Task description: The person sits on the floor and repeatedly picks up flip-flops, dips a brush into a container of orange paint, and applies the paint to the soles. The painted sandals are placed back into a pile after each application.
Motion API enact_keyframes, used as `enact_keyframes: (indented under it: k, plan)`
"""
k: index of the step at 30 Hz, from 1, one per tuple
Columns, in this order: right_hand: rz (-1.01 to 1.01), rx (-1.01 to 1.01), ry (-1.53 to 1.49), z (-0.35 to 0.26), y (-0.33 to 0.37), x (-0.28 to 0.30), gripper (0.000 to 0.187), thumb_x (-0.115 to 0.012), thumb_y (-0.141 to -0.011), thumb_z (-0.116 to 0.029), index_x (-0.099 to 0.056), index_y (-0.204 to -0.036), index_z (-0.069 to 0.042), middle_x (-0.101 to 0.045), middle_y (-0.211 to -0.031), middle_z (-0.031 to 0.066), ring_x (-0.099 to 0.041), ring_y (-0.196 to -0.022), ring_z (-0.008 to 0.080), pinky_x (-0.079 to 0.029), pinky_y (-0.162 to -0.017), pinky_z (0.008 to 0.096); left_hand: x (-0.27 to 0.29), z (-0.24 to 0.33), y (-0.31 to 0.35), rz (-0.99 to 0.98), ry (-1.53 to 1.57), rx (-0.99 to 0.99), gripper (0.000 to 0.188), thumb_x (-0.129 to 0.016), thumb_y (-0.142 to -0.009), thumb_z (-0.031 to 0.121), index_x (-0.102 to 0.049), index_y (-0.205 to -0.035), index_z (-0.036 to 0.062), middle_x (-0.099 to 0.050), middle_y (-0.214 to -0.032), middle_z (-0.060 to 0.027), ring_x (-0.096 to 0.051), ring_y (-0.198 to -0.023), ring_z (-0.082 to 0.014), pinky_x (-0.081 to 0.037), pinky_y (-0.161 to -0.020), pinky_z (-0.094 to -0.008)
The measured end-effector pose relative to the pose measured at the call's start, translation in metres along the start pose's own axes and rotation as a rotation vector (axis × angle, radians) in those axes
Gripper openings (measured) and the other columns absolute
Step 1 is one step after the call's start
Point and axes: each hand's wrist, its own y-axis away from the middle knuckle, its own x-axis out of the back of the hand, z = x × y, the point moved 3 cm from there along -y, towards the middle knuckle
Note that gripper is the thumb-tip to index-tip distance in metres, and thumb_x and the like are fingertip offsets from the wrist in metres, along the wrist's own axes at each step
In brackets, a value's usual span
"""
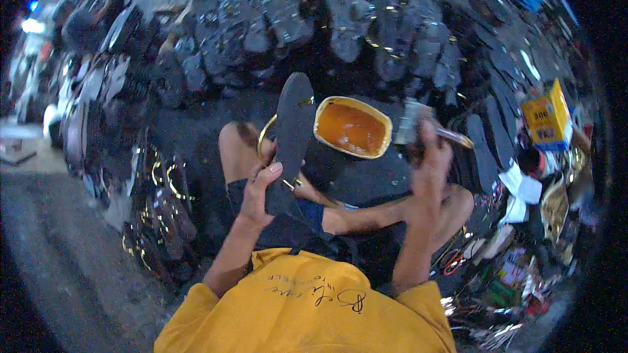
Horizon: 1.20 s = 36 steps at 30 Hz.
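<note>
My left hand [259, 193] is closed around the lower end of a dark grey sandal [296, 124], held upright with its flat sole face toward me. A gold-coloured strap curves out on the sandal's left side. To its right stands an oblong tub [353, 127] with a pale rim, part filled with orange, glue-like liquid. Right of the tub, my right hand [432, 157] grips a flat brush [408, 121], its wide pale head toward the tub and its handle pointing right. Motion blurs this hand and the brush, and some fingers are hidden.
Many grey sandals [343, 26] lie in rows across the far side. More sandals with gold straps [167, 180] lie at the left. A yellow and blue box [548, 119] stands at the right, above white paper [520, 189] and scattered scraps. My bent legs surround the work area.
</note>
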Motion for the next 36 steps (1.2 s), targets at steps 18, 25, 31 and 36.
enact_keyframes:
  k: [18, 25, 31, 36]
  plan:
    - [-0.218, 0.569, 0.138, -0.040, 0.075, -0.108, 0.023, -0.084, -0.084, -0.022, -0.071, -0.088, -0.002, -0.072, -0.079, 0.0032, -0.067, -0.071, 0.0136, -0.055, -0.069, 0.0315, -0.049, -0.023, 0.005, 0.002, 0.277, 0.192, 0.060, -0.061, -0.095, 0.025, -0.046, -0.147, -0.0010, -0.064, -0.131, -0.0126, -0.065, -0.115, -0.0206, -0.052, -0.101, -0.0353]
    - [-0.281, 0.469, 0.106, -0.043, 0.089, -0.100, 0.030, -0.083, -0.088, -0.021, -0.071, -0.105, 0.002, -0.074, -0.095, 0.0034, -0.065, -0.078, 0.0083, -0.054, -0.073, 0.0264, -0.047, -0.005, -0.014, -0.187, 0.515, 0.048, 0.049, -0.049, -0.105, 0.036, -0.055, -0.142, 0.0039, -0.066, -0.132, -0.0142, -0.066, -0.117, -0.0263, -0.053, -0.104, -0.0395]
    - [-0.175, 0.696, 0.283, -0.023, 0.113, -0.105, 0.032, -0.088, -0.081, -0.025, -0.073, -0.096, -0.002, -0.075, -0.083, 0.0102, -0.072, -0.070, 0.0212, -0.056, -0.065, 0.0353, -0.026, -0.045, -0.043, -0.060, 0.817, 0.183, 0.055, -0.044, -0.106, 0.051, -0.062, -0.134, 0.0076, -0.071, -0.122, -0.0130, -0.070, -0.108, -0.0278, -0.058, -0.097, -0.0411]
    - [-0.144, 0.764, 0.378, -0.037, 0.118, -0.107, 0.031, -0.090, -0.078, -0.030, -0.075, -0.093, -0.008, -0.075, -0.079, 0.0077, -0.072, -0.065, 0.0242, -0.056, -0.060, 0.0359, -0.042, -0.033, -0.051, -0.203, 0.724, 0.032, 0.059, -0.041, -0.106, 0.057, -0.063, -0.130, 0.0079, -0.072, -0.116, -0.0112, -0.070, -0.107, -0.0283, -0.058, -0.096, -0.0461]
